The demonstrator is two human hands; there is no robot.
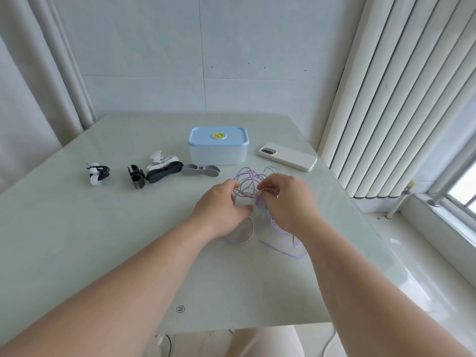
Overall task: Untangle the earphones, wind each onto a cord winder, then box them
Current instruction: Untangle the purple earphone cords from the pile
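A tangle of pale purple earphone cords (pixel 247 182) lies on the table's middle right, with loops trailing toward me and a plug end lying free. My left hand (pixel 221 207) pinches the tangle from the left. My right hand (pixel 286 199) grips cords from the right, fingertips meeting the left hand's over the knot. Several cord winders lie in a row at the left: a black and white one (pixel 97 172), a black one (pixel 136 176), a dark and white pair (pixel 164 168), a grey one (pixel 199 170). The clear box with a blue lid (pixel 218 145) stands shut behind the tangle.
A white phone (pixel 287 156) lies face down to the right of the box. The pale glass table (pixel 103 253) ends near me and at the right, where a radiator and window sill stand. Curtains hang at the left.
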